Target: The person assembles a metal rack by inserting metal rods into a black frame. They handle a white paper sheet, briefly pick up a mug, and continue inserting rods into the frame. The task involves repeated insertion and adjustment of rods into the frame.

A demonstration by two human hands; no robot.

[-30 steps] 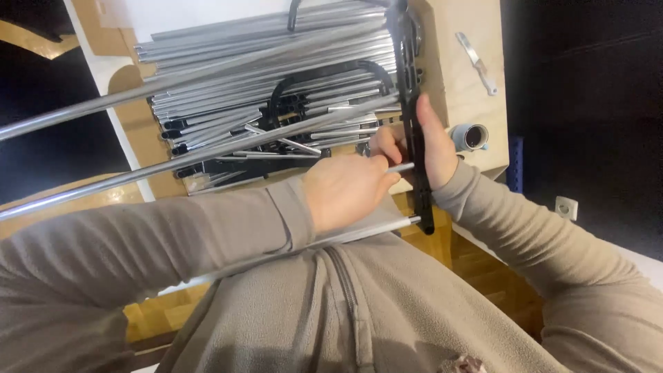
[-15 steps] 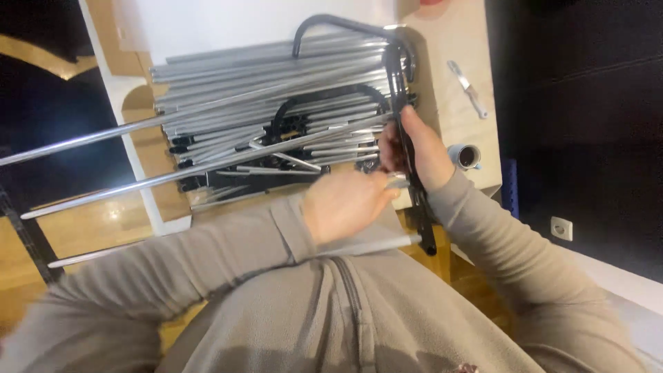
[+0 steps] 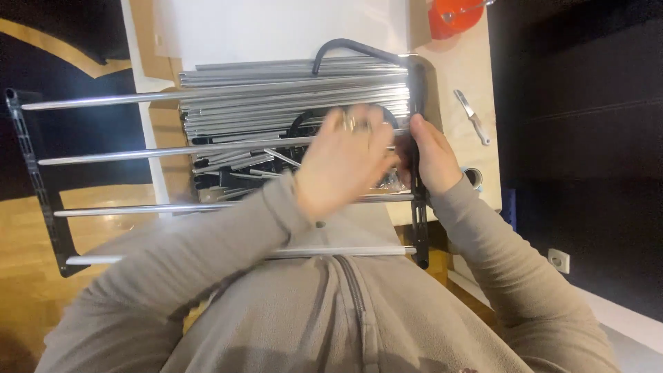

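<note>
A rack frame lies across my lap: several chrome rods run between a black left side rail and a black right side rail. My right hand is wrapped around the right rail near its upper half. My left hand, motion-blurred with its back to the camera, hovers over the rod ends just left of that rail, fingers pointing at it. Its fingertips are hidden, so I cannot make out whether they hold anything.
Behind the frame a pile of grey metal tubes and a curved black tube lie on a wooden table. An orange object, a small metal tool and a tape roll sit at its right.
The view has pulled back and shifted, so the left side rail and the rods' full length now show. My left hand has risen from a lower rod end towards a higher one.
</note>
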